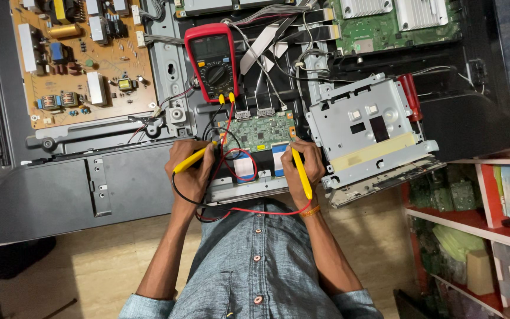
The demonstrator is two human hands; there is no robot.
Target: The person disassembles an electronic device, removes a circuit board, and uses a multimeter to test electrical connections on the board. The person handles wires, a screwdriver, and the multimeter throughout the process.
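Holding two thin yellow sticks, the person leans over an open flat screen set that lies on its face. The left hand [191,171] is closed around the left yellow probe [193,158]. The right hand [302,171] is closed around the right yellow probe [301,172]. Both hands grip like you hold a pencil.

Each probe is long, thin and bright yellow. The left one lies almost flat, with its front end going up and to the right, toward the small green board [262,131]. A black wire [175,190] hangs from its back end. The right one stands steeper. Its top end is up by the right edge of the green board, and its back end comes down to the wrist. A red wire [261,211] runs from there. The very tips are too small to see.

Both wires loop up to a red meter [212,59] with a round dial. It lies past the green board, its long side running up and down.

A grey metal bracket [367,133] sits just right of the right hand. A big tan board [78,59] with many parts is far off to the left.
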